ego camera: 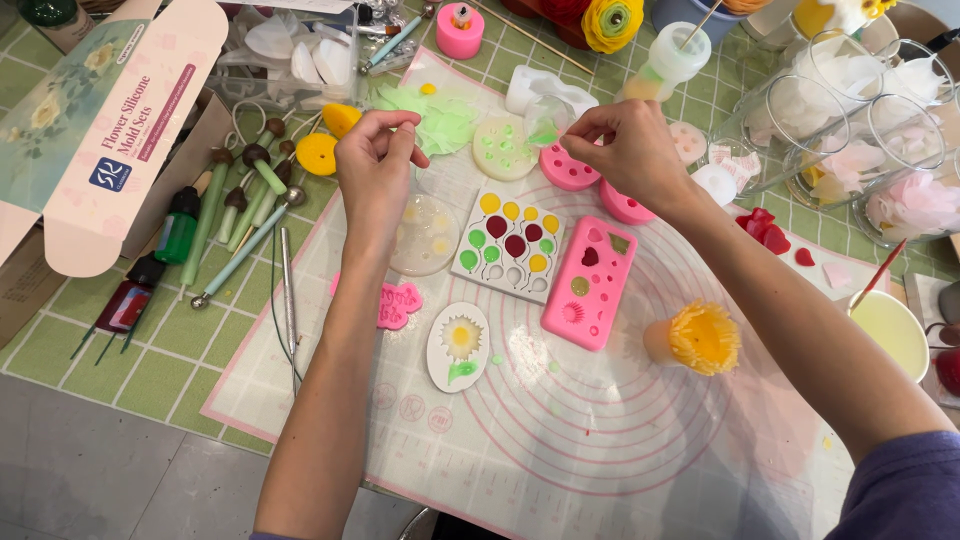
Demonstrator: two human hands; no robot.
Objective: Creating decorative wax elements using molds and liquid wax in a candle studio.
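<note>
Left hand (375, 150): I see fingers pinched, contents too small to tell.
Right hand (625, 145): pinching a small clear mold (548, 120) with green inside.
Risk: I judge the green could drip on the round pink mold (567, 168) at 6 o'clock.

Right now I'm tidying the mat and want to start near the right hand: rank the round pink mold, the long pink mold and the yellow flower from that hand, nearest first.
From the right hand:
1. Round pink mold, just below the fingers, toward the left.
2. Long pink mold, farther down, mid-mat.
3. Yellow flower, lowest, nearer the person.

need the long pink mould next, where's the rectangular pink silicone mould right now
In the head view the rectangular pink silicone mould lies mid-mat, below the right hand, between the white square mould with coloured fillings and the yellow flower.
</note>
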